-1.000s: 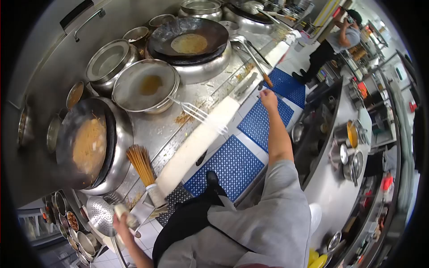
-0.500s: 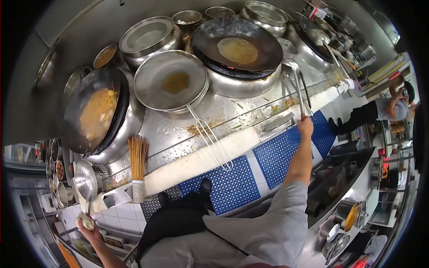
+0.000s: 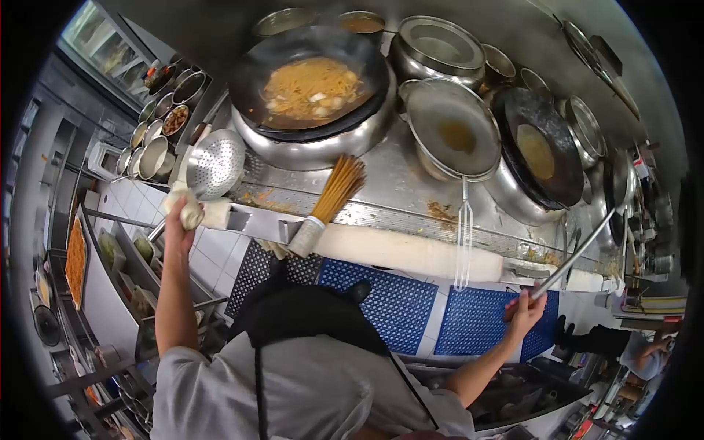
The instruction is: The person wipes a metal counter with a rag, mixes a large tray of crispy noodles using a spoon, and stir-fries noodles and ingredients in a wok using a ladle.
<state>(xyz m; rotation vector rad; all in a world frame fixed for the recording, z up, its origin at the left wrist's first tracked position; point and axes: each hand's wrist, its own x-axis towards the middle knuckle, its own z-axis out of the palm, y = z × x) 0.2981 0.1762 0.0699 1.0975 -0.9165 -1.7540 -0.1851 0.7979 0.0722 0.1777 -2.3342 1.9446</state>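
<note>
My left hand [image 3: 181,221] is closed on a bunched cream cloth [image 3: 189,208]. Beside it lies a perforated skimmer [image 3: 215,164], whose handle passes behind the hand; I cannot tell whether I grip it. At lower right, my right hand [image 3: 523,311] wraps around the long metal handle of a ladle [image 3: 576,254], which points up and away toward the far right burner. Nearest the left hand is a wok [image 3: 248,103] with orange-yellow noodle-like food [image 3: 312,89] and white pieces. Another wok [image 3: 506,117], further right, holds yellowish-brown liquid [image 3: 535,152].
A bamboo brush [image 3: 343,187] stands at the stove's front rail by a rolled white cloth [image 3: 411,249]. A round strainer [image 3: 453,130] sits over a pot, its wire handle jutting forward. Several ingredient pans [image 3: 155,158] are at left. Another person [image 3: 623,345] stands at far right.
My view has swung left, so the stove sits further right in it. My right hand has drawn the ladle back from the burner. The cloth stays in my left hand.
</note>
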